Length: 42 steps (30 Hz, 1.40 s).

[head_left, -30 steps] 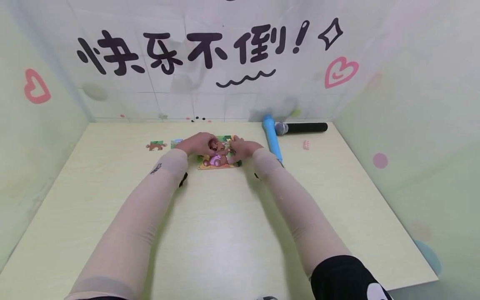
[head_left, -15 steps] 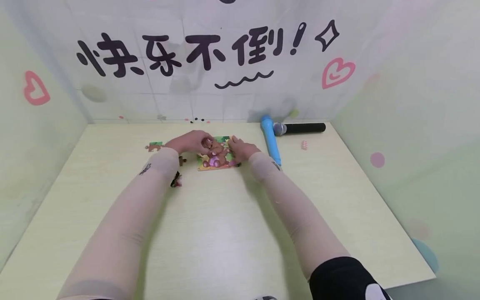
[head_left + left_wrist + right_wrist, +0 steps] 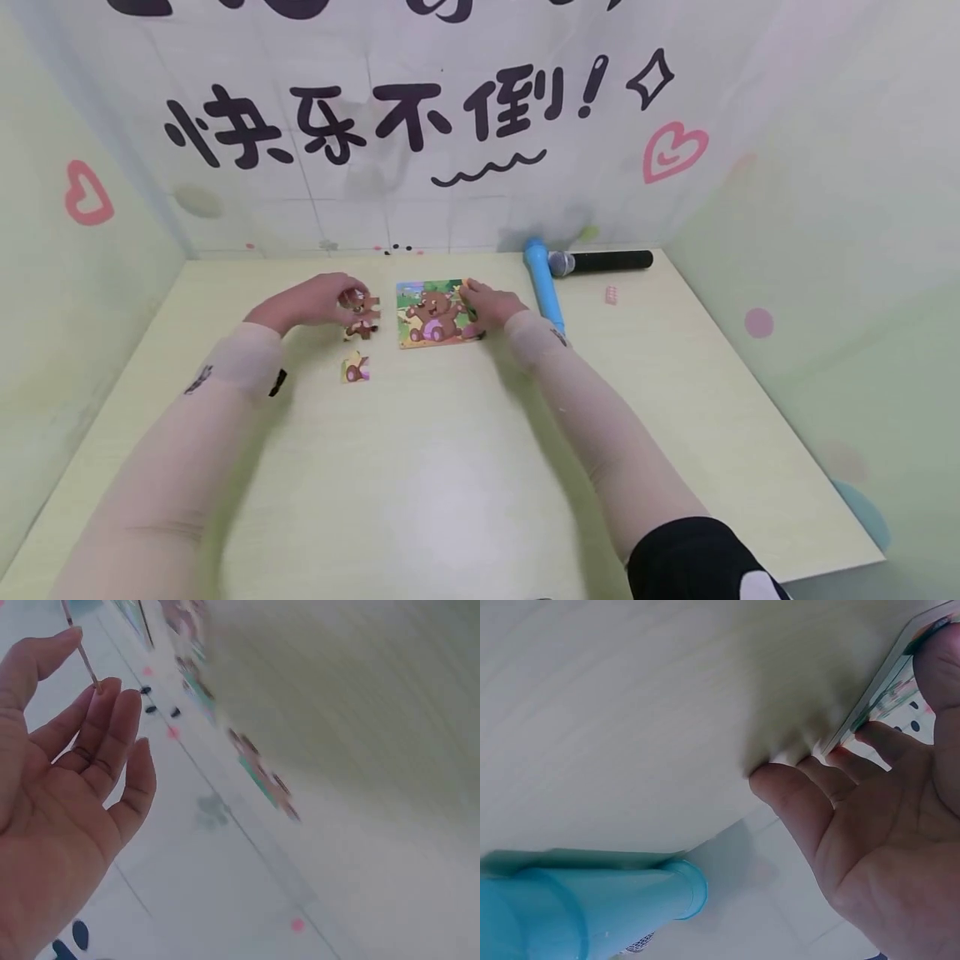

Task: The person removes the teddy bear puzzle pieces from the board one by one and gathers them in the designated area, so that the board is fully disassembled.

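Observation:
My left hand (image 3: 311, 300) pinches a thin jigsaw piece (image 3: 88, 664), seen edge-on in the left wrist view, between thumb and fingertips. Around these fingers in the head view are a piece with a brown bear's face (image 3: 366, 303), a brown piece (image 3: 362, 330), and a yellow and brown piece (image 3: 355, 367) lying nearer. I cannot tell which of these is held. A square bear picture puzzle (image 3: 431, 318) lies flat to the right. Along its right side my right hand (image 3: 491, 306) touches the edge, thumb at the near corner, fingers fairly straight. My left hand hides part of the table.
A blue microphone (image 3: 543, 283) lies to the right of my right hand. Behind it, a black microphone (image 3: 611, 261) lies along the back wall. Farther right there is a small pink patterned item (image 3: 611, 295). Walls enclose the table (image 3: 450, 467) at the back and both sides.
My left hand has moved left, away from the bear picture, to the loose pieces, uncovering the picture and some pieces. The right hand has stayed at the picture's right edge.

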{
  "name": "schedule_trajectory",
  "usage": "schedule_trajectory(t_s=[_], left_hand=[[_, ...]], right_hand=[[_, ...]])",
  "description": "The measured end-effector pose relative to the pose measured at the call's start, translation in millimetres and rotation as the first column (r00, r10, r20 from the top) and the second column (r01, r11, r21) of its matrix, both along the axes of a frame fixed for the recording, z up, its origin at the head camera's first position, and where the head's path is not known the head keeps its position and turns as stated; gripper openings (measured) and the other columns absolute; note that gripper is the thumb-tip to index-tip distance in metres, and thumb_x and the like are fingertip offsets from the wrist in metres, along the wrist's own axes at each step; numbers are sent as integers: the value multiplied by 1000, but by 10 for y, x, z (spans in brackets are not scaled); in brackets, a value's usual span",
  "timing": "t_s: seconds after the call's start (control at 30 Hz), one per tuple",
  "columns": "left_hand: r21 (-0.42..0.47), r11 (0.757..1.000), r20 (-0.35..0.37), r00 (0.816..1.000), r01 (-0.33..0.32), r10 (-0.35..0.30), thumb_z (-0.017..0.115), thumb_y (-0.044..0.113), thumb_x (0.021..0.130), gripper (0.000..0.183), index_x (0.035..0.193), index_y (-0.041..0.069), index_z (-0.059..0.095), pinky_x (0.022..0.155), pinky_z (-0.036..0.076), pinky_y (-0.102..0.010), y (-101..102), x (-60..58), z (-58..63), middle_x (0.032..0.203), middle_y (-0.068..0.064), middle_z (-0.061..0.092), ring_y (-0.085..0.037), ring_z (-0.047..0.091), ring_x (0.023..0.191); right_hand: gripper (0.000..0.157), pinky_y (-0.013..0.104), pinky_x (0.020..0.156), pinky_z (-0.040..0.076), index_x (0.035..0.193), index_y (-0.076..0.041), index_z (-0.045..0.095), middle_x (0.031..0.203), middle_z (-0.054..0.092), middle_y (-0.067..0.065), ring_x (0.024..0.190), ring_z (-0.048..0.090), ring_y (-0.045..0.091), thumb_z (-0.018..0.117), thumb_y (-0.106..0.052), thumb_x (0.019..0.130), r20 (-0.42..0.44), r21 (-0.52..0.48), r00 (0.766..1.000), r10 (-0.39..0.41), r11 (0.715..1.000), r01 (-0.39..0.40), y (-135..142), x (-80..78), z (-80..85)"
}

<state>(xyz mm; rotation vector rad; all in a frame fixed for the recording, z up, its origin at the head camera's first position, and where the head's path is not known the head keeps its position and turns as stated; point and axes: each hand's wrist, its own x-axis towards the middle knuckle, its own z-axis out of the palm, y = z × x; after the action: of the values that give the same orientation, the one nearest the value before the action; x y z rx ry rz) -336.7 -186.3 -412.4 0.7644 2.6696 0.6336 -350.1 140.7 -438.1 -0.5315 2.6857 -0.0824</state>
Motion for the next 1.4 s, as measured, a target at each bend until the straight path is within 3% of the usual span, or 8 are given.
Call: schedule_trajectory(t_s=[0.23,0.43,0.7,0.83,1.13,1.3,1.4], left_hand=[[13,1000,-9,1000,-21,21,72,9,89,50,133,-9,56,91,51,-51,-474,198,-130,115,-17,63,-34,59,107],[27,999,-14,1000,-22,23,75,9,88,56,137,-10,54,90,52,-53,-591,243,-182,116,-21,65,-39,61,107],[-34,998,-21,998,-51,51,75,9,87,48,132,-3,62,82,47,-46,-714,286,-281,101,-16,55,-29,51,91],[-35,998,-8,998,-57,57,74,6,86,34,119,3,68,81,45,-45,-755,283,-293,97,-14,53,-28,49,89],[-36,996,33,996,-77,79,75,4,82,65,141,-7,52,82,48,-46,-754,234,-281,109,-20,59,-33,55,98],[10,996,28,996,-88,88,78,6,83,71,145,-6,46,91,50,-56,-682,206,-173,124,-29,56,-44,55,112],[27,996,47,995,-84,82,76,8,89,70,147,-8,40,96,47,-59,-523,189,-91,127,-28,55,-45,53,117]], right_hand=[[91,52,120,23,164,-16,14,170,4,8,155,8,26,66,-46,95,11,-1,1000,8,1000,-8,-61,41,31],[91,53,120,22,164,-16,15,170,5,8,155,10,27,66,-45,95,9,-4,1000,-18,1000,18,-4,61,64],[91,52,121,22,164,-16,13,170,2,7,155,7,26,65,-46,96,32,-3,999,-10,1000,10,26,65,46],[91,52,120,23,164,-15,13,170,3,7,155,8,26,66,-45,96,22,-12,1000,-5,1000,5,18,76,70],[91,50,121,22,164,-17,11,170,1,6,155,8,26,64,-47,96,12,12,1000,-4,1000,4,-6,52,46],[91,52,121,21,164,-18,11,171,1,5,155,10,28,64,-48,96,8,11,1000,-10,1000,10,-20,30,28],[91,52,121,21,164,-19,11,171,1,4,155,12,28,64,-49,96,9,19,1000,-20,1000,20,-1,23,17]])
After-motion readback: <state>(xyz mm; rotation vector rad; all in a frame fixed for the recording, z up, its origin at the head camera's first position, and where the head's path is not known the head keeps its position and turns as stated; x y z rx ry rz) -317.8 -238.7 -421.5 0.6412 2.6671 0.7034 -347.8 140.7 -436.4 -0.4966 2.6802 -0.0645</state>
